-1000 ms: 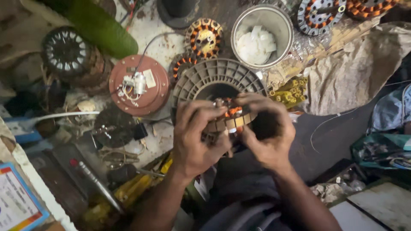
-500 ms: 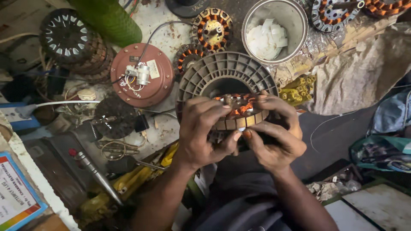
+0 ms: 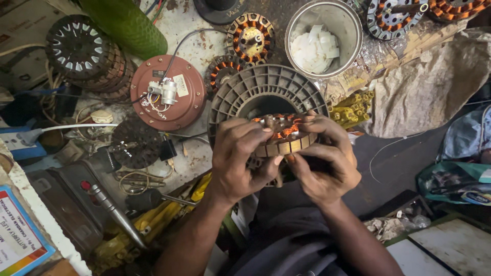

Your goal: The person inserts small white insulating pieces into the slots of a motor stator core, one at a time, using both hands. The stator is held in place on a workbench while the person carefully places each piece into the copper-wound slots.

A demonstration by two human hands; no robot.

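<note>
Stator [image 3: 280, 137] now sits higher against grey housing [image 3: 266, 89], no longer below its rim. Left hand [image 3: 240, 158] shifts grip: fingers spread over stator's top edge, thumb tucked under. Right hand [image 3: 325, 163] closes in from side, thumb pressing lower rim. Stator turns slightly between palms; more orange windings show than a second ago.

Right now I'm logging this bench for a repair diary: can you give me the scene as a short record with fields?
Held item: copper-wound motor stator, gripped from both sides
Left hand: clasps the stator's left rim
Right hand: clasps its right rim
Behind it: grey ribbed round housing
Further left: reddish-brown round motor cover with wired capacitor
Far side: steel bowl holding white pieces
</note>
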